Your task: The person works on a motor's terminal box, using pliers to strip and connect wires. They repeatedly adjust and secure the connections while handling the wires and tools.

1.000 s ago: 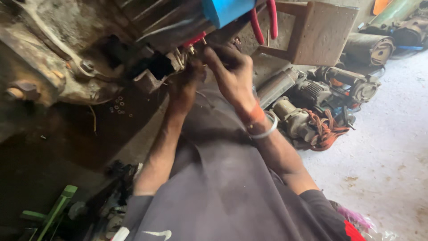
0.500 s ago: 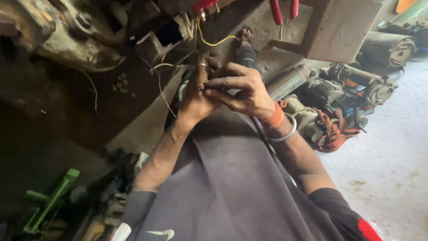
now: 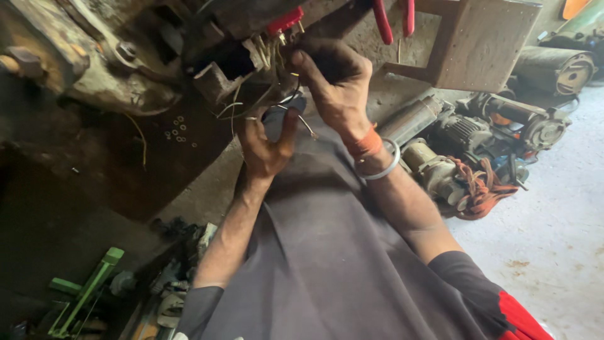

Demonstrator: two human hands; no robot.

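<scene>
My right hand (image 3: 336, 82) reaches up to a bundle of thin pale wires (image 3: 267, 56) that hangs from a grimy machine part with a red connector (image 3: 284, 20); its fingers pinch one wire. My left hand (image 3: 264, 141) is below it, palm up with fingers spread, touching loose wire ends (image 3: 302, 119). An orange band and a silver bangle (image 3: 377, 160) sit on my right wrist. Both forearms rise over my grey shirt.
A dirty metal machine body (image 3: 94, 69) fills the upper left. Red-handled pliers (image 3: 393, 17) hang by a grey metal box (image 3: 484, 44). Old electric motors (image 3: 478, 138) with orange cord lie on the right floor. A green tool (image 3: 85, 293) lies lower left.
My right hand has risen toward the wires under the red connector. My left hand has opened and dropped slightly. The view has shifted a little to the left.
</scene>
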